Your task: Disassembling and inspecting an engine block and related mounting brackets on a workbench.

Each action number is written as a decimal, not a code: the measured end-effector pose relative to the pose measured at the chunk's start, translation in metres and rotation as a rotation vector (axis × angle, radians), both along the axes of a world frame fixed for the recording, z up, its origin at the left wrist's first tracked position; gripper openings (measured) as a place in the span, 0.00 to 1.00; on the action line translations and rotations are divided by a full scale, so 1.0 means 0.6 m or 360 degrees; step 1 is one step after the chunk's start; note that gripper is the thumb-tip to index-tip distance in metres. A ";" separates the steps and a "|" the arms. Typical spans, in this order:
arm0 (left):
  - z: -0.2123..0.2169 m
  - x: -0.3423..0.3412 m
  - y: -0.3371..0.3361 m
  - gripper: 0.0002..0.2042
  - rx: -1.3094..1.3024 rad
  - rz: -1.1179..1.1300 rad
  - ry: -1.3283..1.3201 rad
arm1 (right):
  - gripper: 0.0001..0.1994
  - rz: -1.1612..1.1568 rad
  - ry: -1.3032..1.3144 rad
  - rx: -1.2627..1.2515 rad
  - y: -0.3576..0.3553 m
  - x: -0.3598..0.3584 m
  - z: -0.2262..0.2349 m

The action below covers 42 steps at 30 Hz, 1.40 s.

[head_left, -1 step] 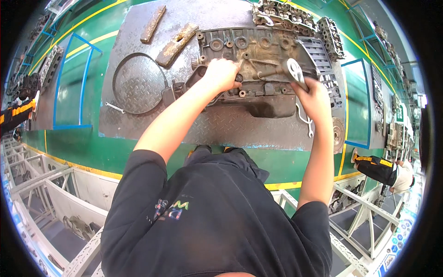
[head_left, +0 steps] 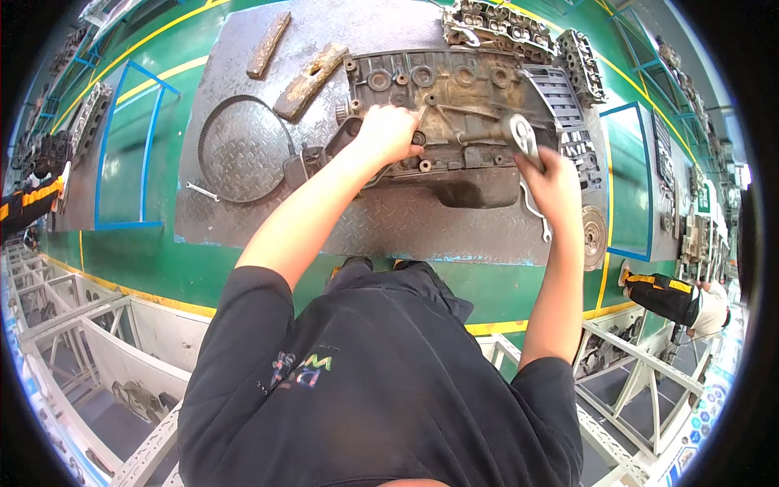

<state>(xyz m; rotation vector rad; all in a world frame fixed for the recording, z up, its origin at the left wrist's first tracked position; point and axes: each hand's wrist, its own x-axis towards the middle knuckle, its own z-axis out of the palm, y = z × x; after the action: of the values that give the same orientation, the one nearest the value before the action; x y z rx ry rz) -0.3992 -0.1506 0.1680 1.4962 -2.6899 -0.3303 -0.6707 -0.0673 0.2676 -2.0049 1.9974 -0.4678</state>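
Observation:
A ratchet wrench (head_left: 523, 136) is gripped in my right hand (head_left: 557, 185), its round head above the right part of a brown, grimy engine block (head_left: 442, 89). From the ratchet head a dark extension bar (head_left: 483, 132) runs left over the block. My left hand (head_left: 391, 132) is closed at the block's near left side, next to a dark housing (head_left: 347, 134). What its fingers hold, if anything, is hidden. Along the block's near edge sits a dark oil pan (head_left: 479, 188).
The block lies on a steel-plate table (head_left: 268, 231). On the left are a toothed belt (head_left: 203, 150), a small wrench (head_left: 203, 191) and two worn wooden blocks (head_left: 312, 79). Cylinder heads (head_left: 499, 31) stand at the back right; a double-ended wrench (head_left: 535, 213) and round disc (head_left: 595, 231) lie nearer.
My right hand and the ratchet have shifted slightly toward me, and the ratchet head has moved a little right. My left hand stays nearly still.

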 end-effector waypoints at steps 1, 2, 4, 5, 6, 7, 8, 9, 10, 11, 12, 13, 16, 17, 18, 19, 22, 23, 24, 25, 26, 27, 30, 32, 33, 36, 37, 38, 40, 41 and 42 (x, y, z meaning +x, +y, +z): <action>-0.002 0.001 0.000 0.23 0.0000 -0.0005 0.0051 | 0.14 -0.0073 -0.0146 -0.0031 0.029 -0.018 -0.019; -0.002 0.002 -0.004 0.22 0.0020 0.0004 0.0082 | 0.15 -0.0114 -0.0314 -0.0103 0.058 -0.032 -0.040; -0.001 0.007 -0.022 0.22 0.0196 -0.0023 0.0088 | 0.18 -0.0366 -0.0378 0.0070 0.111 -0.052 -0.084; 0.000 0.008 -0.035 0.22 0.0372 -0.0029 0.0104 | 0.18 -0.0433 -0.0313 0.0137 0.140 -0.061 -0.101; 0.002 0.010 -0.046 0.22 0.0369 0.0010 0.0097 | 0.16 -0.0461 -0.0500 0.0169 0.169 -0.067 -0.118; 0.005 0.012 -0.055 0.22 0.0443 -0.0085 0.0103 | 0.14 -0.0562 -0.0614 0.0211 0.194 -0.068 -0.141; 0.007 0.014 -0.060 0.22 0.0498 -0.0175 0.0097 | 0.13 -0.0621 -0.0488 0.0335 0.218 -0.075 -0.161; 0.009 0.012 -0.062 0.20 0.0505 -0.0192 0.0141 | 0.13 -0.0682 -0.0546 0.0397 0.245 -0.080 -0.181; 0.012 0.010 -0.066 0.20 0.0515 -0.0191 0.0120 | 0.12 -0.0794 -0.0733 0.0501 0.266 -0.083 -0.206; 0.013 0.005 -0.068 0.19 0.0494 -0.0249 0.0076 | 0.11 -0.0758 -0.0863 0.0423 0.290 -0.087 -0.229; 0.013 -0.001 -0.068 0.18 0.0479 -0.0321 0.0036 | 0.10 -0.0836 -0.0968 0.0477 0.311 -0.094 -0.251; 0.014 -0.006 -0.070 0.17 0.0466 -0.0362 -0.0003 | 0.10 -0.0848 -0.0972 0.0460 0.328 -0.101 -0.272; 0.014 -0.010 -0.070 0.18 0.0345 -0.0503 -0.0074 | 0.10 -0.0905 -0.0918 0.0620 0.373 -0.122 -0.313; 0.013 -0.008 -0.069 0.19 0.0357 -0.0507 -0.0049 | 0.10 -0.0951 -0.0997 0.0620 0.379 -0.127 -0.321; 0.012 -0.006 -0.067 0.19 0.0360 -0.0494 -0.0018 | 0.10 -0.0998 -0.1119 0.0622 0.385 -0.131 -0.326; 0.010 -0.004 -0.064 0.19 0.0331 -0.0542 0.0003 | 0.09 -0.1024 -0.1188 0.0621 0.387 -0.135 -0.327; 0.006 -0.002 -0.059 0.19 0.0285 -0.0615 -0.0014 | 0.11 -0.0989 -0.1070 0.0570 0.381 -0.137 -0.321; 0.005 -0.003 -0.057 0.19 0.0253 -0.0635 0.0029 | 0.12 -0.0984 -0.0913 0.0655 0.375 -0.136 -0.318; 0.005 -0.005 -0.057 0.19 0.0270 -0.0687 0.0070 | 0.13 -0.0982 -0.0834 0.0718 0.368 -0.135 -0.314; 0.006 -0.007 -0.052 0.19 0.0301 -0.0693 0.0021 | 0.13 -0.0948 -0.0721 0.0786 0.360 -0.134 -0.312; 0.007 -0.010 -0.051 0.18 0.0273 -0.0682 0.0004 | 0.13 -0.0969 -0.0757 0.0852 0.353 -0.132 -0.310; 0.008 -0.012 -0.046 0.19 0.0290 -0.0655 -0.0030 | 0.12 -0.0948 -0.0737 0.0856 0.345 -0.129 -0.311; 0.013 -0.017 -0.035 0.19 0.0213 -0.0654 -0.0141 | 0.13 -0.0900 -0.0812 0.0927 0.328 -0.118 -0.321; 0.017 -0.019 -0.030 0.19 0.0242 -0.0650 -0.0195 | 0.13 -0.0878 -0.0857 0.1014 0.321 -0.110 -0.335; 0.019 -0.021 -0.029 0.18 0.0205 -0.0650 -0.0205 | 0.13 -0.0877 -0.0960 0.0954 0.320 -0.109 -0.343; 0.021 -0.028 -0.028 0.18 0.0158 -0.0628 -0.0251 | 0.11 -0.0780 -0.0826 0.0961 0.324 -0.112 -0.373; 0.022 -0.029 -0.023 0.18 0.0148 -0.0557 -0.0268 | 0.10 -0.0749 -0.0820 0.0958 0.326 -0.114 -0.385; 0.021 -0.029 -0.017 0.18 0.0110 -0.0511 -0.0287 | 0.09 -0.0734 -0.0854 0.0923 0.330 -0.117 -0.396; 0.016 -0.032 -0.007 0.18 0.0062 -0.0405 -0.0228 | 0.09 -0.0660 -0.0748 0.1068 0.335 -0.125 -0.417; 0.013 -0.032 0.000 0.18 0.0090 -0.0410 -0.0263 | 0.10 -0.0625 -0.0736 0.1021 0.339 -0.128 -0.424; 0.009 -0.033 0.006 0.19 0.0048 -0.0319 -0.0235 | 0.11 -0.0590 -0.0752 0.0945 0.340 -0.131 -0.432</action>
<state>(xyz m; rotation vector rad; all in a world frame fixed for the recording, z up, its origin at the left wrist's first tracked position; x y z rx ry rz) -0.4188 -0.1468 0.1736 1.3084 -2.9729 -0.2791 -0.7493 0.1366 0.0087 -1.0648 1.8992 -0.3254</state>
